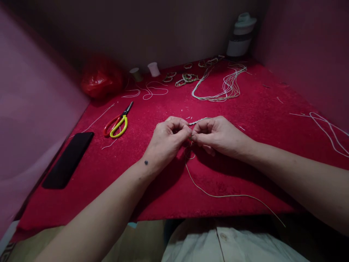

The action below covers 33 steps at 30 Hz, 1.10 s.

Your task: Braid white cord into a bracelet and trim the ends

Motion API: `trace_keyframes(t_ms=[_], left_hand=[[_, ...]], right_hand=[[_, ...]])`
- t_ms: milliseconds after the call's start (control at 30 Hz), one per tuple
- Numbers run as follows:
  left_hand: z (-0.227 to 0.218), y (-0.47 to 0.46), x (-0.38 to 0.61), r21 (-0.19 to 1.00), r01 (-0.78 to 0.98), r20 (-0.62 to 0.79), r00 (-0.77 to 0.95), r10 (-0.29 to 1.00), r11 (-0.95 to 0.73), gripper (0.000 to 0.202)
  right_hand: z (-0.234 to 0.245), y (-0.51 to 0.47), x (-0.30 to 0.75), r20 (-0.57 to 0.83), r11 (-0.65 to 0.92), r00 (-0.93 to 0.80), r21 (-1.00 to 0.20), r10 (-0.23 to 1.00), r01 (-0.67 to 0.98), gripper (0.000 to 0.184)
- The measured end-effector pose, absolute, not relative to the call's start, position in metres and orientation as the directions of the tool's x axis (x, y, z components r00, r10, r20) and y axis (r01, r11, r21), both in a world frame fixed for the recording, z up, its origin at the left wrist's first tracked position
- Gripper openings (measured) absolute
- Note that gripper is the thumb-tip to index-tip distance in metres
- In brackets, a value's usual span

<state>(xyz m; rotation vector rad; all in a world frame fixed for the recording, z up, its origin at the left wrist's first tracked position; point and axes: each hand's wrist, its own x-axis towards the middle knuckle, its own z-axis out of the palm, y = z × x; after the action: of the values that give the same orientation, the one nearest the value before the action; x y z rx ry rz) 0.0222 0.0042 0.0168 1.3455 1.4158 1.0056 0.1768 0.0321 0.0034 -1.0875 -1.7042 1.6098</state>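
My left hand [173,135] and my right hand [215,134] meet at the middle of the red cloth, fingertips pinched close together. Between them is a thin braided cord bracelet [198,121]; its pale braid shows behind the fingers. From the pinch a loose greenish cord [215,195] makes a small loop, then trails down and right past the cloth's front edge. The fingertips partly hide the spot where the cord meets the braid.
Red-and-yellow-handled scissors [119,125] and a black phone [68,160] lie left. Behind stand a red plastic bag [101,78], two thread spools [154,69], several braided bracelets [187,79], a bundle of cords [215,97] and a bottle [241,36]. Loose white cord [327,125] lies right.
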Motion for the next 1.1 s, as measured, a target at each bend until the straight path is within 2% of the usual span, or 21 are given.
trace_keyframes(t_ms=[433,700,833,967,1100], left_hand=[[0.009,0.008,0.023,0.944,0.323,0.087,-0.045,0.995,-0.068,0.009],[0.006,0.011,0.022,0.948,0.315,0.058,-0.055,0.997,-0.038,0.008],[0.008,0.011,0.019,0.959,0.276,0.105,-0.123,0.987,-0.067,0.006],[0.014,0.009,0.011,0.958,0.221,0.223,-0.179,0.958,-0.182,0.007],[0.015,0.007,0.005,0.903,0.338,0.312,-0.088,0.946,-0.267,0.004]], right_hand=[[0.005,0.031,0.178,-0.162,-0.084,-0.537,-0.982,0.828,0.166,0.015],[0.006,0.032,0.18,-0.161,-0.109,-0.541,-0.986,0.825,0.127,0.012],[0.004,0.033,0.182,-0.145,-0.161,-0.542,-0.987,0.828,0.018,0.02],[0.0,0.037,0.185,-0.153,-0.251,-0.512,-0.959,0.845,-0.129,0.016],[0.003,0.041,0.186,-0.198,-0.358,-0.487,-0.897,0.851,-0.261,0.012]])
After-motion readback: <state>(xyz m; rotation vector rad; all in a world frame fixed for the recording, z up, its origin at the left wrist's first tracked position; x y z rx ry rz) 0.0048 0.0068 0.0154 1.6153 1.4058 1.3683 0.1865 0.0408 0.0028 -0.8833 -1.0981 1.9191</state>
